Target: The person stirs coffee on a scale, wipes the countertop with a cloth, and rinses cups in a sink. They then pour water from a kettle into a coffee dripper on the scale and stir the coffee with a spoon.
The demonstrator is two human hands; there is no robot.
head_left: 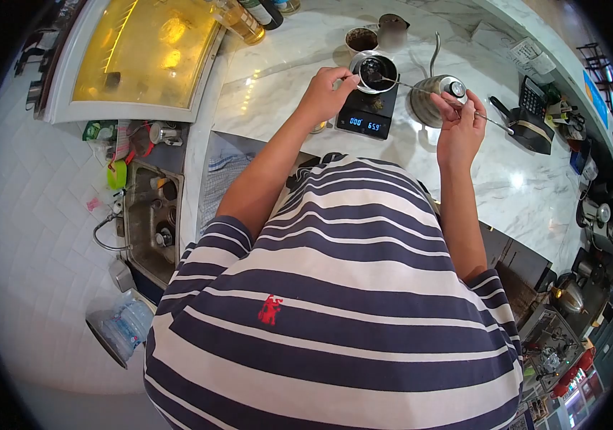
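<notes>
My left hand (326,94) pinches the rim or handle of a small metal cup (361,84) with dark contents. The cup rests on a black digital scale (368,115), whose blue digits seem to read 0:00 and 65.9. Between the fingers of my right hand (462,127) is a long thin metal spoon (415,87), held slanting leftward with its far end inside the cup. Beside my right hand stands a steel gooseneck kettle (427,107), partly covered by the fingers. Just behind the metal cup is another cup (361,39) with a brown inside.
Bottles (238,21) stand at the back left beside a yellow-lit cabinet (145,54). A sink (150,229) lies to the left. On the marble counter's (528,197) right are a calculator-like keypad (532,97) and a black pouch-like object (533,130).
</notes>
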